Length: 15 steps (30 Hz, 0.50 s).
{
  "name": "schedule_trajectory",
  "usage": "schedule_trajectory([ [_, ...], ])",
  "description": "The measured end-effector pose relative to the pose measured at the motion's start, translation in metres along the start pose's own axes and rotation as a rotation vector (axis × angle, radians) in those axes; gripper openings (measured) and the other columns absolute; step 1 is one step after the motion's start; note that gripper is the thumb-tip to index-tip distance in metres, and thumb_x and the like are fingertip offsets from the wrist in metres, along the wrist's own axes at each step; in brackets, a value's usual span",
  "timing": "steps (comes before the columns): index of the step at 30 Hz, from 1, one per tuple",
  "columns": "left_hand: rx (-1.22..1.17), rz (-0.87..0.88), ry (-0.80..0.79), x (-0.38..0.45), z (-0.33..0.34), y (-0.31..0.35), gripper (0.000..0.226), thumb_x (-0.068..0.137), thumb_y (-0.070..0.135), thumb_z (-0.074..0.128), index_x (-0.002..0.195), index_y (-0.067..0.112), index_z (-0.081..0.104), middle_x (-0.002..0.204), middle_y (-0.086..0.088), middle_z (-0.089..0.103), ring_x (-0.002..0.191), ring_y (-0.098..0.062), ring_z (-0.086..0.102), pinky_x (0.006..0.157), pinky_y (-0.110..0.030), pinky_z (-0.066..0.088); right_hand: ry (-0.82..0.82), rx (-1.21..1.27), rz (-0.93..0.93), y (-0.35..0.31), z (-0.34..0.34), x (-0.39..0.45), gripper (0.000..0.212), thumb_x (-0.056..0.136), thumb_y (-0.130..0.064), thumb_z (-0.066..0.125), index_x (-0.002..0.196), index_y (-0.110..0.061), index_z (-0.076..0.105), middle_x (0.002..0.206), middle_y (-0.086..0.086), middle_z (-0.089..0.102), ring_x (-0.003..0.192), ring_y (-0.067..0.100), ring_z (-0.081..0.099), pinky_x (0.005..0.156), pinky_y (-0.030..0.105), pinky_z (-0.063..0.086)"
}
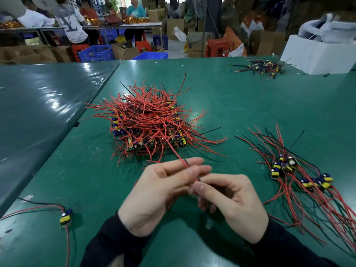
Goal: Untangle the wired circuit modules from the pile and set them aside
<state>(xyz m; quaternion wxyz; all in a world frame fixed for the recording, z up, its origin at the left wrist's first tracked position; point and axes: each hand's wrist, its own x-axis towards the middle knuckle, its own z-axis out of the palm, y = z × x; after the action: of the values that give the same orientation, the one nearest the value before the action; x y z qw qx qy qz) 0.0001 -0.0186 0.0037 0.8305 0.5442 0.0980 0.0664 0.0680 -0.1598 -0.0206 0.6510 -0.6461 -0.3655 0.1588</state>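
Fingers [200,186] of both hands pinched one red wire [174,151], which ran straight away from them into the pile [148,120] ahead; sorted modules [300,176] lay rightward.

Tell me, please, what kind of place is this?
Probably a small electronics assembly workshop. A big pile of wired circuit modules lies on a green work table, other workers sit at another table behind, and cardboard boxes and blue crates stand on the floor.
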Motion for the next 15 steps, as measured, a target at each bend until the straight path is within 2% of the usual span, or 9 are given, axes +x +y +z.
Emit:
schedule_trajectory([
  [4, 0.043, 0.049, 0.027, 0.002, 0.006, -0.012, 0.03, 0.064, 0.013, 0.07, 0.09, 0.0, 0.074, 0.086, -0.02, 0.072, 0.062, -0.026, 0.063, 0.058, -0.029, 0.056, 0.015, 0.084, 0.065, 0.001, -0.002, 0.002, 0.019, 0.082, -0.019, 0.06, 0.077, -0.004, 0.07, 0.056, 0.006, 0.061, 0.047, 0.016, 0.057, 0.045, 0.019, 0.04],
  [7, 0.065, 0.076, 0.037, 0.003, 0.009, -0.016, 0.027, 0.067, 0.013, 0.069, 0.086, -0.007, 0.072, 0.067, -0.024, 0.061, 0.052, -0.027, 0.055, 0.05, -0.031, 0.052, 0.007, 0.086, 0.117, 0.003, -0.004, 0.002, 0.018, 0.08, -0.021, 0.06, 0.076, -0.007, 0.072, 0.055, 0.007, 0.062, 0.047, 0.019, 0.06, 0.042, 0.021, 0.04],
  [11, 0.048, 0.118, 0.057, 0.003, 0.012, -0.019, 0.021, 0.072, 0.007, 0.066, 0.077, -0.014, 0.067, 0.065, -0.027, 0.057, 0.05, -0.029, 0.053, 0.048, -0.034, 0.05, -0.004, 0.048, 0.103, 0.002, -0.003, 0.002, 0.02, 0.08, -0.02, 0.06, 0.068, -0.007, 0.07, 0.052, 0.006, 0.06, 0.046, 0.017, 0.059, 0.044, 0.021, 0.04],
  [15, 0.061, 0.157, 0.094, 0.001, 0.013, -0.018, 0.02, 0.073, 0.006, 0.064, 0.072, -0.014, 0.066, 0.066, -0.026, 0.061, 0.048, -0.029, 0.057, 0.045, -0.033, 0.051, 0.017, 0.021, 0.015, 0.0, -0.001, 0.0, 0.021, 0.081, -0.015, 0.062, 0.065, -0.001, 0.068, 0.049, 0.008, 0.058, 0.043, 0.014, 0.055, 0.046, 0.015, 0.04],
])
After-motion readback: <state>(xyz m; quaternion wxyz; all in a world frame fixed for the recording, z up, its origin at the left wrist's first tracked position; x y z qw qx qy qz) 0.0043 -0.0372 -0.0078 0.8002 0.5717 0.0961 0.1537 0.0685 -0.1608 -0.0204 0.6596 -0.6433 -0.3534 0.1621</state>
